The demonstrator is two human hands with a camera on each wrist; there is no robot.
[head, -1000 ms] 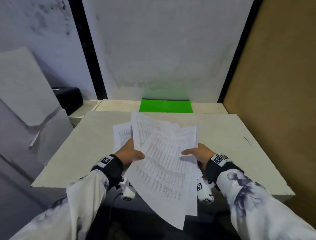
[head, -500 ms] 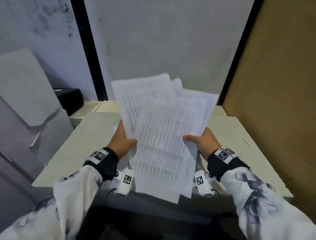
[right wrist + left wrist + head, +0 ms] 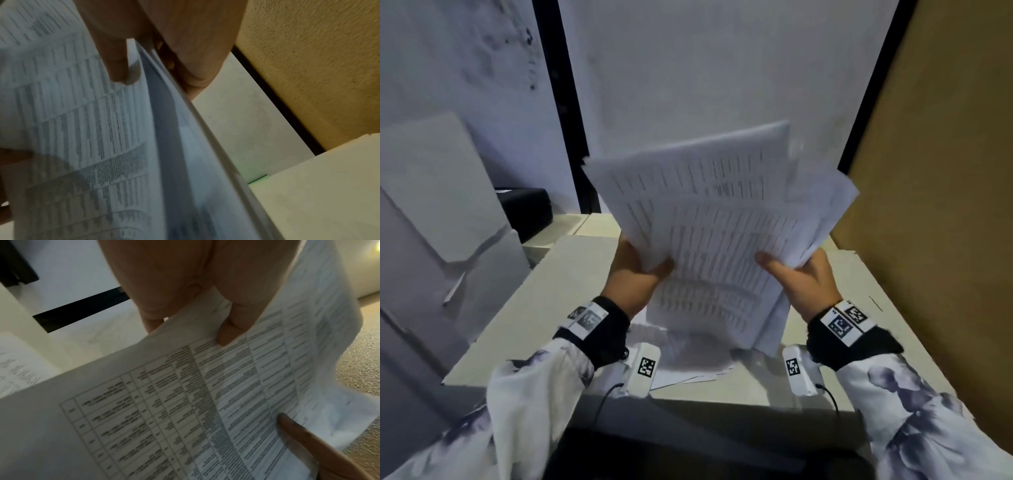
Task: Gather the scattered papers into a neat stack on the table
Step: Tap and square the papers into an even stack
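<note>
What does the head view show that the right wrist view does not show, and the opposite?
Only the head view shows both wrists, the left hand gripping the papers' left edge, more sheets lying on the table, and a black box at far left.

Only the right wrist view shows the sheets edge-on, loosely fanned, and a green strip behind the table.

Both show the right hand gripping the papers, thumb on the printed side, and the brown wall.

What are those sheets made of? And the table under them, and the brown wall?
The sheets look like thin white printer paper: they bend, and grey table print shows. The table looks like matte off-white painted board, perhaps wood; I can't be sure. The brown wall looks rough and grainy, perhaps fibreboard or cork.
</note>
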